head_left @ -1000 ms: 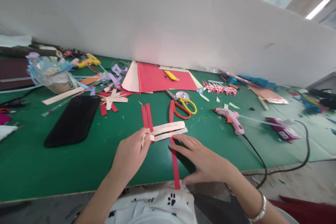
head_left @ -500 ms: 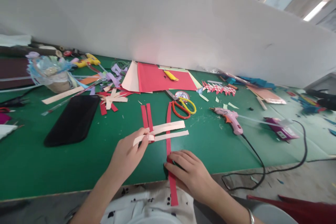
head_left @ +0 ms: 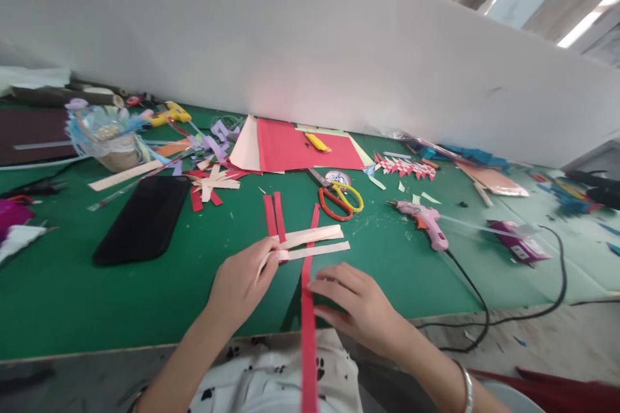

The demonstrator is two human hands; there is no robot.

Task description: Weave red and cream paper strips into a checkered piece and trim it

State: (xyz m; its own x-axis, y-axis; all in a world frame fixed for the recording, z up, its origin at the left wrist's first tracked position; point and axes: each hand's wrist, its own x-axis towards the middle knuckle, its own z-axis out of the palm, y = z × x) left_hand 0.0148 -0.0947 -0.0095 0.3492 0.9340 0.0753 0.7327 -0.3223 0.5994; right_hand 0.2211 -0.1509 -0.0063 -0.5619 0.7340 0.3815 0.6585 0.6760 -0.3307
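Note:
My left hand [head_left: 245, 277] is closed in a pinch on interlaced paper strips: pale pink strips [head_left: 317, 250] pointing right and two short red strips [head_left: 269, 216] pointing away from me. A long red paper strip [head_left: 309, 335] runs under the pale strips at its far end and stretches over the table's front edge towards me. My right hand [head_left: 353, 303] has its fingertips at this long strip's right edge, gripping it lightly, with part of the hold hidden. Scissors [head_left: 341, 200] with red and yellow handles lie beyond the strips.
A black phone [head_left: 143, 219] lies left, near piled paper strips [head_left: 213, 184]. Red paper sheets [head_left: 285, 148] with a yellow cutter [head_left: 318, 142] are at the back. On the right, a pink glue gun [head_left: 426, 222] trails a black cord [head_left: 469, 284] over the table edge.
The long red strip has shifted left and towards me, its near end now rising towards the camera. My right hand moved slightly with it. My left hand keeps its pinch.

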